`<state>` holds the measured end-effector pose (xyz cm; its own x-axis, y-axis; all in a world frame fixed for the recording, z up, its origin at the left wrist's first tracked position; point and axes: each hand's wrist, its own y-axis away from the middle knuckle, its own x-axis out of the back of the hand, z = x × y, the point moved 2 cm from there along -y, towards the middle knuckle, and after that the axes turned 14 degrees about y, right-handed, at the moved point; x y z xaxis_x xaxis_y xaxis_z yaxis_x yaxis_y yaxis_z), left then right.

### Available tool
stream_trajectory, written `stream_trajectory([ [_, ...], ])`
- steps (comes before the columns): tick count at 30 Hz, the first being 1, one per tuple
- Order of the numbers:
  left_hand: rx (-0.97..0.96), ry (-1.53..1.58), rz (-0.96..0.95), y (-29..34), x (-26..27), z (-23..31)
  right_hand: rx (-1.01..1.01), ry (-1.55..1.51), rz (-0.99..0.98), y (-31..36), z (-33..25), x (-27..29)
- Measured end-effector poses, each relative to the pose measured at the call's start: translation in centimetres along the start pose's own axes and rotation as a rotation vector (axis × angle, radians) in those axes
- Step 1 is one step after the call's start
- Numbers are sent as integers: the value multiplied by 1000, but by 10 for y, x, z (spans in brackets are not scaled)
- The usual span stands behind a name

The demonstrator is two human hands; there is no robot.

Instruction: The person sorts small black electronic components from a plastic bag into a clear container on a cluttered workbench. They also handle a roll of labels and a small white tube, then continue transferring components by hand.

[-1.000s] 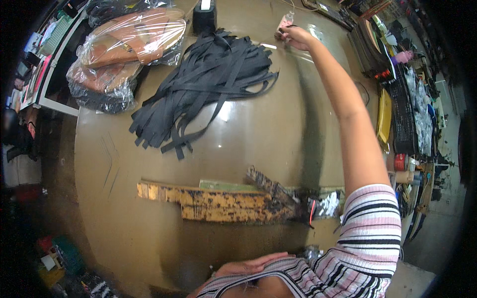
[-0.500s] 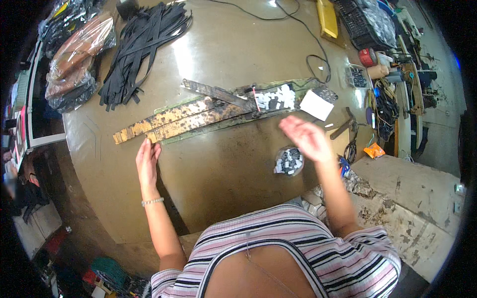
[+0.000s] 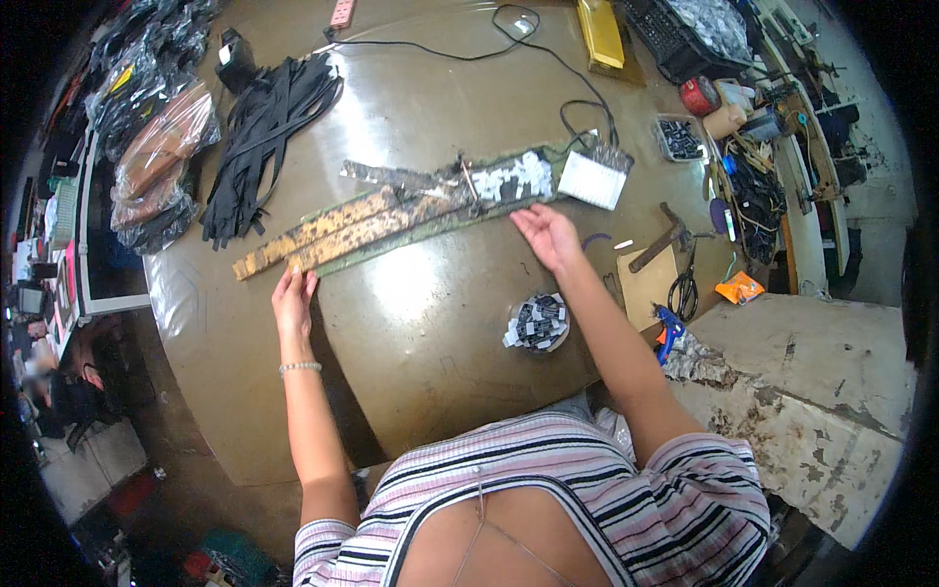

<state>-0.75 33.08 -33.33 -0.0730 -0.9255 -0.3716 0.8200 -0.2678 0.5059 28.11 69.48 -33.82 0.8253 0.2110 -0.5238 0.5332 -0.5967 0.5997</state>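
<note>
Touches, with the fingertips of the left hand [image 3: 291,303], the lower left end of a long, flat, ochre-yellow strip with black stains [image 3: 391,223], left of the middle of the frame; cannot tell whether grasping it or only pressing, the contact being too small to see well. Holds nothing visible in the right hand [image 3: 550,240], with fingers loosely stretched and released, at the lower edge of the long, narrow, green board [image 3: 416,238] under the strip; cannot tell if touching this edge or just beside it. Finds the strip running from the left fingertips to upper right, with its long axis slanting so, and lying to the left of the right fingertips. Counts the left hand as the nearer one. Sees no readable brand anywhere. Notices on the flat, white, rectangular card [image 3: 593,180], right of the centre of the frame, perhaps faint rows of marks, too small to read. Finds on the shiny orange packet [image 3: 739,289], at the right of the frame, some pale marking, also not readable.
</note>
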Motion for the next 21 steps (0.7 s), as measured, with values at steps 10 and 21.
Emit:
stream_trajectory([
  [10,-139,10,-151,-88,-126,-26,29,495,-101,-91,-114,-2],
  [21,-483,-406,-364,80,-8,18,687,2187,153,17,-129,106],
])
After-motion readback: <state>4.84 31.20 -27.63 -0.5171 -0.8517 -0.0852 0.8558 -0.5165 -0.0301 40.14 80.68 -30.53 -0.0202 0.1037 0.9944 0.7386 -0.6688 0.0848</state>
